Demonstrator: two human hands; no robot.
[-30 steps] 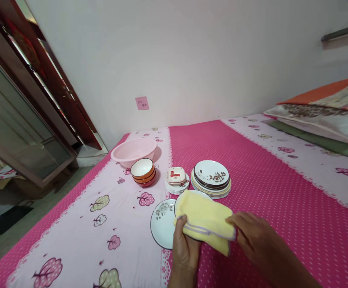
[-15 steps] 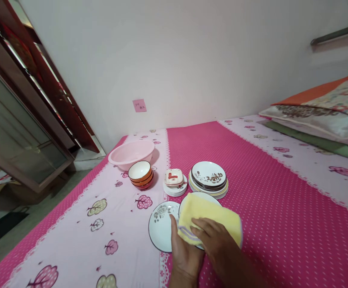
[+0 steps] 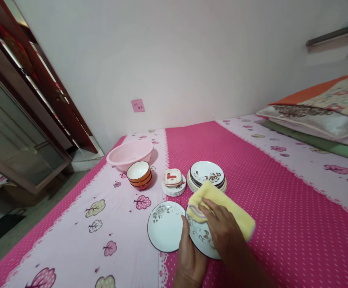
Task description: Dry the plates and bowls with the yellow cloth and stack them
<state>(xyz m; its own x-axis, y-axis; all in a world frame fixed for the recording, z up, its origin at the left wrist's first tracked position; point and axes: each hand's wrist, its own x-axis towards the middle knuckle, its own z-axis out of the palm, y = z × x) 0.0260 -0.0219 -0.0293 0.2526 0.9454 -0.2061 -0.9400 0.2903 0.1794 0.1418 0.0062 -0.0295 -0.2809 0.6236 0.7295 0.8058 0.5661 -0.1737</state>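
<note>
Yellow cloth (image 3: 234, 210), 1 pc, clutched by right hand (image 3: 224, 232) fingers against 1 tilted plate (image 3: 199, 237); left hand (image 3: 192, 256) grips its rim, just in front of plate stack (image 3: 206, 176). 1 loose plate (image 3: 165, 226) front-left of stack; 1 bowl stack (image 3: 139, 175) & 1 pink basin (image 3: 130, 152) left of it.

Yellow cloth (image 3: 226, 206), folded, covers far-right part of white floral plate (image 3: 202, 238); near rim exposed.

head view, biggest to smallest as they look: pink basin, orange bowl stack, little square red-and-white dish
1. pink basin
2. orange bowl stack
3. square dish
The basin lies farthest back yet looks widest, so nearness does not muddy this order.
</note>
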